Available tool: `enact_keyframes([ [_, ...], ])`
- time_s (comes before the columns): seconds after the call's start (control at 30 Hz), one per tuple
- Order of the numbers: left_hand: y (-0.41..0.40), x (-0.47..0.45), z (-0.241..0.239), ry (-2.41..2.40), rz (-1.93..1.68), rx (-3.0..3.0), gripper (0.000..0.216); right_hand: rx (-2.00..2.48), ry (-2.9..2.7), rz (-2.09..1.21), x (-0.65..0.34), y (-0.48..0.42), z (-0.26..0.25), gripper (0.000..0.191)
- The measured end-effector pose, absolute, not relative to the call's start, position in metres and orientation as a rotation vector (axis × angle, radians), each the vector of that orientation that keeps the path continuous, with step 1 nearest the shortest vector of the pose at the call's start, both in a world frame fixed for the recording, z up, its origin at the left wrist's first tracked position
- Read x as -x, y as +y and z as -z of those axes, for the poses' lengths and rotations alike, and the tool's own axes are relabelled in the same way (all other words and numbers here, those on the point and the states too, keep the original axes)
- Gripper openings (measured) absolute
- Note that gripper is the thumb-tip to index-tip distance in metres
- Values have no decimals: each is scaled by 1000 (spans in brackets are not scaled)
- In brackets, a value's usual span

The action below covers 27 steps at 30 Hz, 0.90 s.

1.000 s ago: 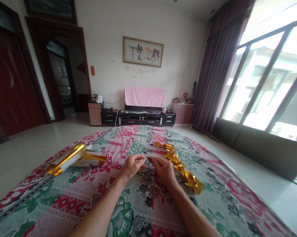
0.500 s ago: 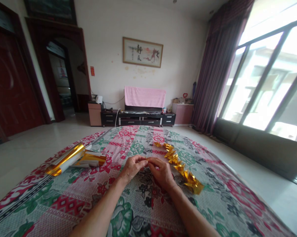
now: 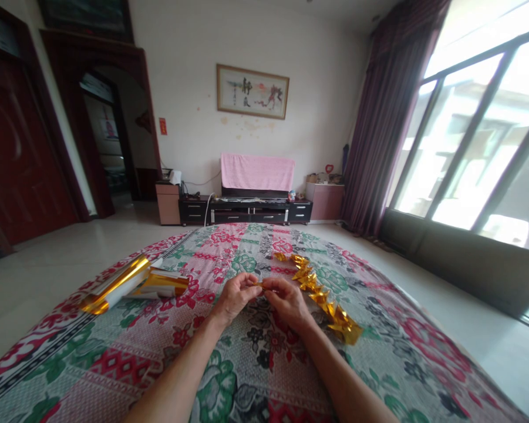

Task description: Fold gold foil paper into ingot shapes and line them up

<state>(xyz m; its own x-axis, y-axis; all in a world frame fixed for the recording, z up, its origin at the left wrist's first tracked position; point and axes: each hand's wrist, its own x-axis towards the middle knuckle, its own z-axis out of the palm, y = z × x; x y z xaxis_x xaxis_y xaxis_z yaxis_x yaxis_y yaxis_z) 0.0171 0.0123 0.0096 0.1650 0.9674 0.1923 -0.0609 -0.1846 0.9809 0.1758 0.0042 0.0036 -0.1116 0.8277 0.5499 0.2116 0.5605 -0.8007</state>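
Note:
My left hand (image 3: pixel 238 295) and my right hand (image 3: pixel 287 298) meet over the middle of the patterned cloth (image 3: pixel 215 382). Between their pinched fingertips is a small piece of gold foil paper (image 3: pixel 260 285), mostly covered by the fingers. To the right of my right hand lies a row of folded gold foil pieces (image 3: pixel 319 294), running from near the far side toward me. Off to the left, sheets of gold foil paper with a white back (image 3: pixel 134 285) lie partly rolled on the cloth.
The cloth covers a large round-edged surface. Beyond it stand a low black cabinet (image 3: pixel 233 217) and a pink towel (image 3: pixel 258 171) draped over something. A purple curtain (image 3: pixel 370 129) and a window are on the right, a red door (image 3: pixel 26 129) on the left.
My fingertips have shifted slightly apart, so more of the small gold piece shows between them. The folded row and the sheets lie where they were.

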Motion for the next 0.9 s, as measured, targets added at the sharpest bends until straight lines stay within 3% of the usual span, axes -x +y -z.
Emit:
enact_keyframes([
  [0.33, 14, -18, -6, 935, -1238, -1482, 21, 933, -1618, -777, -178, 5, -4, 20],
  [0.9, 10, -21, -13, 1086, -1129, -1440, 22, 920, -1727, -556, -173, 5, 2, 19],
])
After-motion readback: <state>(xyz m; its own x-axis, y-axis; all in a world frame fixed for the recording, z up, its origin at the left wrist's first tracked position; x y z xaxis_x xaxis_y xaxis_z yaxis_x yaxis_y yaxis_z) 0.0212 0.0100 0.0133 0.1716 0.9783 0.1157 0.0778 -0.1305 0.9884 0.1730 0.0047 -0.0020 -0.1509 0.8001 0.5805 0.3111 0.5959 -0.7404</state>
